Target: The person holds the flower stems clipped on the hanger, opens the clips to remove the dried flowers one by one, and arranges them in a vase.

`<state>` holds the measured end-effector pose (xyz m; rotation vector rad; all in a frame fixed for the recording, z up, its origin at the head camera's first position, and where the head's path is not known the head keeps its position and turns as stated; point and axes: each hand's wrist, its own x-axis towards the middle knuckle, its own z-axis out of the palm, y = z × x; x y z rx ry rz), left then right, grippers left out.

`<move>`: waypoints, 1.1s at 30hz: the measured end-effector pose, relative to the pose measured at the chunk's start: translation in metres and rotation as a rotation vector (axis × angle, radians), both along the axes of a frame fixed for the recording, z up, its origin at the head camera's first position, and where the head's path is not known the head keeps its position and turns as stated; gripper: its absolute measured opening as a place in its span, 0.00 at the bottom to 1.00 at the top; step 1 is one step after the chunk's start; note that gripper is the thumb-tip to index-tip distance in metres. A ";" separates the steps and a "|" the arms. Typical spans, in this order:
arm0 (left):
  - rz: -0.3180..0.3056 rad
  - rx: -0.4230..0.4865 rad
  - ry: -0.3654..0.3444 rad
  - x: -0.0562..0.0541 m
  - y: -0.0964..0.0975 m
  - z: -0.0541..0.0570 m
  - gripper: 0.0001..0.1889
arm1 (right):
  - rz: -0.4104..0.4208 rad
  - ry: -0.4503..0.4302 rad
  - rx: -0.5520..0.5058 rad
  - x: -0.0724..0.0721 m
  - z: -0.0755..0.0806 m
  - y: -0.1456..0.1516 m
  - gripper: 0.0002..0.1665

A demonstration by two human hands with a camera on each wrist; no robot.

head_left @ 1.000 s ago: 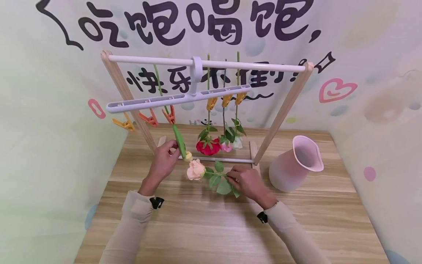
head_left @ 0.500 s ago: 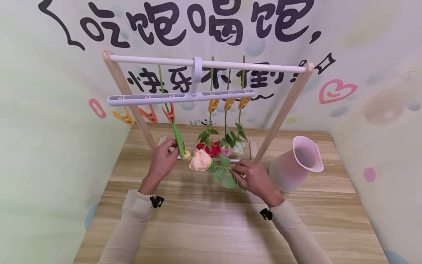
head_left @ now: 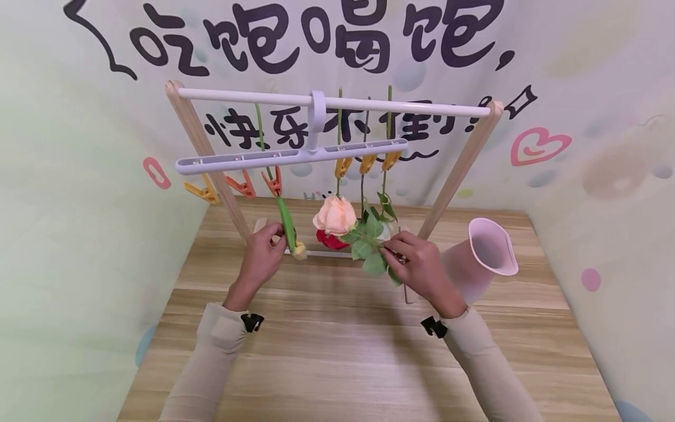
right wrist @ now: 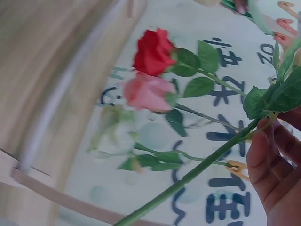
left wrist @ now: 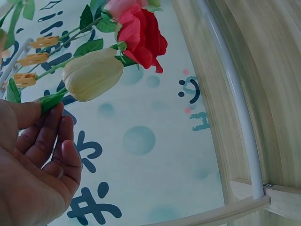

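Note:
My left hand (head_left: 265, 252) pinches the green leaf and stem of a cream tulip (left wrist: 94, 74), just behind its bloom. That tulip hangs head down from an orange clip (head_left: 273, 180) on a lilac hanger (head_left: 242, 160). My right hand (head_left: 422, 266) pinches a peach rose (head_left: 334, 215) by its stem among the leaves. The rose's bloom points up and left, and its long green stem (right wrist: 183, 183) extends past the fingers. Behind it a red rose (right wrist: 153, 52), a pink rose (right wrist: 148, 92) and a white flower (right wrist: 113, 132) hang head down from yellow clips.
The hanger hooks over the white rail (head_left: 401, 105) of a wooden-legged stand. On its left end are a yellow clip (head_left: 203, 191) and an orange-red clip (head_left: 241, 186), both without flowers. A pink vase (head_left: 493, 246) stands right on the wooden table (head_left: 337, 363).
My right hand has lifted the peach rose up and to the right, its bloom rising in front of the hanging red rose. My left hand has stayed at the tulip; the hanger swings slightly.

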<state>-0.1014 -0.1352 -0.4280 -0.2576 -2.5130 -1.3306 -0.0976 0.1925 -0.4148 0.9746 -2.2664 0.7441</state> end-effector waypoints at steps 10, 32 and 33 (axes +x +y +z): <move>-0.016 0.010 -0.005 -0.001 0.001 -0.003 0.06 | -0.017 0.002 -0.039 -0.008 0.036 0.005 0.04; -0.007 -0.004 -0.022 -0.001 0.000 0.000 0.05 | -0.068 0.088 -0.099 -0.021 0.104 0.019 0.05; -0.007 -0.003 -0.023 -0.001 0.000 0.000 0.05 | -0.078 0.087 -0.099 -0.021 0.106 0.020 0.05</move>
